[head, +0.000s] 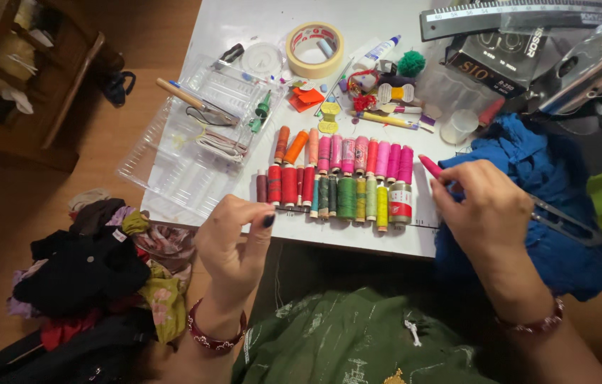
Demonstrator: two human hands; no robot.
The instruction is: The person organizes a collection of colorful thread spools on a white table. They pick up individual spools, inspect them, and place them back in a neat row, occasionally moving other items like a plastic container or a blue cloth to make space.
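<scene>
- Here, the white table fills the upper centre of the frame; a person sits at its near edge, seen from above.
- Blue fabric lies bunched at centre right, under and behind the right hand. A pair of thread snips rests on it, just right of that hand.
- Clear plastic tray sits at upper left of the table, overhanging the edge, with scissors and oddments inside.
- Roll of tape lies flat at top centre.
- Thread spools lie in two rows at frame centre, between the two hands; oranges and pinks in the far row, reds and greens in the near row.
- Right hand: fingers curled, pinching a pink spool. The spool's long axis runs diagonally, its free end pointing up-left toward the right end of the pink row. This hand is the nearer one to that row end.
- Left hand: at lower centre-left, just below the red spools; fingers bent together, thumb and forefinger closed as if pinching something fine. What they hold cannot be told.
- The pink spool is slim, bright magenta and smooth-wound, matching its neighbours.
</scene>
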